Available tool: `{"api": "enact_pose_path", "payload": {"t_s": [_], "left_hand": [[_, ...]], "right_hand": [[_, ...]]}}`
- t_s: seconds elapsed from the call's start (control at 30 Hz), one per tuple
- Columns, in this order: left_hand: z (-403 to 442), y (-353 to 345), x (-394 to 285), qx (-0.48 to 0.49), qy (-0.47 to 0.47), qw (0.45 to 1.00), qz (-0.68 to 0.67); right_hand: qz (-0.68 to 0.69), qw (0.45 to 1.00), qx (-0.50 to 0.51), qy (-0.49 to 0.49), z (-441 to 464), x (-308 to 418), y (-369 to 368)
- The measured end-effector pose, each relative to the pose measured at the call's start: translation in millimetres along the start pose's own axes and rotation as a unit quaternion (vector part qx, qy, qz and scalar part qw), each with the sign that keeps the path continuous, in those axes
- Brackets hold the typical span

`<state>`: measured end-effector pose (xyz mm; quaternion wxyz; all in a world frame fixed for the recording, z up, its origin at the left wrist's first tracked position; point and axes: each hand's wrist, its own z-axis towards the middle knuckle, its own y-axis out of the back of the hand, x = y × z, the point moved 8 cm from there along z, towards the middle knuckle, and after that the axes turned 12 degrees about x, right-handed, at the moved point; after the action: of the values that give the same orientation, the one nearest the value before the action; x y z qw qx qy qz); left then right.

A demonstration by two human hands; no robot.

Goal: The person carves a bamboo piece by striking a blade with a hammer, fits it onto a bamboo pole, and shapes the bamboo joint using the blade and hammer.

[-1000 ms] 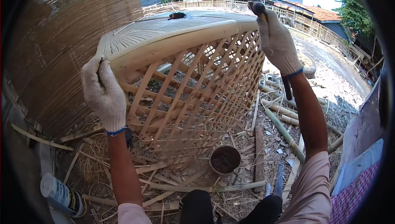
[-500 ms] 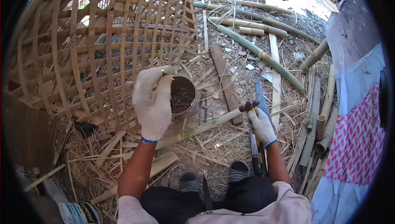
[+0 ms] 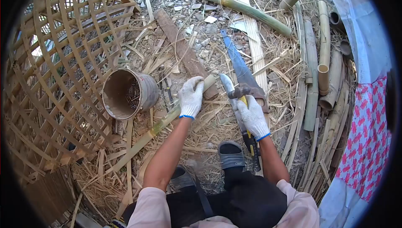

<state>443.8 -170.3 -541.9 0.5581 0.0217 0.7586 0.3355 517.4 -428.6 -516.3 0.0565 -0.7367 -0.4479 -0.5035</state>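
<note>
My left hand (image 3: 191, 97), in a white work glove, is closed around the upper end of a bamboo pole (image 3: 155, 128) that slants down to the left. Whether a nail sits between its fingertips cannot be made out. In my gloved right hand (image 3: 253, 115) is a hammer (image 3: 240, 93) with a dark head and a yellow handle, its head just right of the pole's end. Beside and partly under that hand lie a curved blade (image 3: 228, 85) and a handsaw (image 3: 239, 58) with a bluish blade. A tipped-looking bucket (image 3: 148, 92) with nails (image 3: 133, 94) inside stands left of my left hand.
Woven bamboo lattice (image 3: 69, 65) rises on the left. A brown board (image 3: 180, 46) and a green bamboo pole (image 3: 251, 10) lie ahead. Cut bamboo lengths (image 3: 310, 90) line the right, beside hanging cloth (image 3: 364, 136). Straw and shavings cover the ground around my sandals (image 3: 231, 154).
My left hand has come down and right from beside the bucket, where a small shiny tip showed at its fingers, onto the pole's end. My right hand keeps the hammer. The view has shifted.
</note>
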Motion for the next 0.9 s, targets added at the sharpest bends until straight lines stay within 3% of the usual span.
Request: {"api": "enact_pose_path", "payload": {"t_s": [0.17, 0.27, 0.33, 0.5, 0.6, 0.67, 0.8, 0.9], "left_hand": [[-7, -15, 5, -0.080, -0.124, 0.985, 0.090], [-7, -17, 5, -0.099, -0.125, 0.981, 0.109], [-8, -16, 4, -0.107, -0.113, 0.982, 0.110], [-8, -17, 5, -0.109, -0.107, 0.983, 0.101], [-6, -16, 5, -0.117, -0.091, 0.984, 0.096], [-7, -17, 3, -0.122, -0.094, 0.983, 0.104], [-7, -18, 0, -0.135, -0.099, 0.978, 0.125], [-7, -19, -1, -0.133, -0.098, 0.978, 0.125]], "right_hand": [[-0.027, 0.998, 0.054, 0.008, 15, 3, -8], [-0.047, 0.995, 0.078, 0.027, 22, 22, -15], [-0.113, 0.982, 0.058, 0.142, 27, 42, -19], [-0.172, 0.972, 0.058, 0.147, 34, 79, -32], [-0.191, 0.964, 0.012, 0.183, 36, 95, -35], [-0.160, 0.952, -0.009, 0.262, 34, 108, -37], [-0.234, 0.924, -0.018, 0.302, 41, 110, -50], [-0.261, 0.928, 0.008, 0.264, 50, 105, -53]]}}
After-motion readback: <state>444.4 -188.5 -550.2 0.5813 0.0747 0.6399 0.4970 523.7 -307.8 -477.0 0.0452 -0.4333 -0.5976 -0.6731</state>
